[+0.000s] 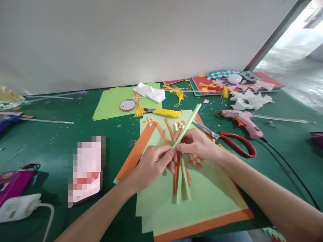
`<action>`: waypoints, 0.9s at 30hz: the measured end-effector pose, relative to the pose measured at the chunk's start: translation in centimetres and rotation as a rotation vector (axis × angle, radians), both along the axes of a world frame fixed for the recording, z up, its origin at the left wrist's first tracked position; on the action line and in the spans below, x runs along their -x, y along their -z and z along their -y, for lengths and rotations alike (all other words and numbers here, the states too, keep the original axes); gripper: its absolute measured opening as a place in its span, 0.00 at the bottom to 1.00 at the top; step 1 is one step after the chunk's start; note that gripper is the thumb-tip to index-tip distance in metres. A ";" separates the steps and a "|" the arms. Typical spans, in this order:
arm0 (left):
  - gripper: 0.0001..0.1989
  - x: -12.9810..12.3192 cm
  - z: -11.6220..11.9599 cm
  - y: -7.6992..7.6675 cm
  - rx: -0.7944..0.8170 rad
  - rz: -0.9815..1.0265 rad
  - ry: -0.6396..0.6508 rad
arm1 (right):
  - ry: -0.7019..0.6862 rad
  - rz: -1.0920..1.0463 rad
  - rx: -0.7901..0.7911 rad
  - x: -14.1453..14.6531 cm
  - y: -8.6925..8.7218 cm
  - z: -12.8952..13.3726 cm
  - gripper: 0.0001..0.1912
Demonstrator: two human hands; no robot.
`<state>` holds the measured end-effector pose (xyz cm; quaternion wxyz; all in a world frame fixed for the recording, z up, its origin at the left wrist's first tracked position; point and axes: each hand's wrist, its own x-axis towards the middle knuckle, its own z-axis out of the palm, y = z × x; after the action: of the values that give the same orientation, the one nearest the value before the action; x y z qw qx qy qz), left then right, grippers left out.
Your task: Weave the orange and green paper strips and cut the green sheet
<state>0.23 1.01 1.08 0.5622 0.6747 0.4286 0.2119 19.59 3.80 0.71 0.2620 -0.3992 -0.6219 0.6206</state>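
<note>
My left hand [158, 161] and my right hand [195, 143] meet over a stack of pale green paper [161, 208]. Between them, both pinch a folded light green paper strip [189, 122], which slants up to the right. Beneath my fingers, more green strips [179, 188] and orange strips [176, 181] lie on the sheets. Small woven orange-and-green checked pieces [196, 160] rest near my right hand and at the stack's top edge. An orange paper band [136, 151] lies to the left of my left hand. My fingers hide the strip's lower end.
Red-handled scissors [237, 143] and a pink glue gun [243, 121] with a cord lie at right. A yellow utility knife [168, 113], tape roll [128, 105] and crumpled tissue [150, 92] lie behind. A phone [88, 171] and white charger [20, 206] are at left. A pale wall [126, 40] rises behind.
</note>
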 end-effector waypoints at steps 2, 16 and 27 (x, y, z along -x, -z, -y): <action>0.16 0.0 0.0 0.0 0.016 0.000 0.012 | 0.046 0.015 -0.004 0.0 0.0 0.0 0.03; 0.16 0.1 0.0 -0.1 -0.009 0.004 -0.002 | 0.016 -0.067 -0.018 0.2 -0.3 0.1 0.03; 0.17 0.2 0.2 -0.3 -0.177 -0.064 -0.005 | 0.111 -0.062 -0.056 -0.6 -0.3 -0.3 0.03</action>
<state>0.07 0.80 1.36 0.4859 0.7270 0.4276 0.2289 20.16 4.06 1.02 0.3260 -0.4063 -0.6075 0.5997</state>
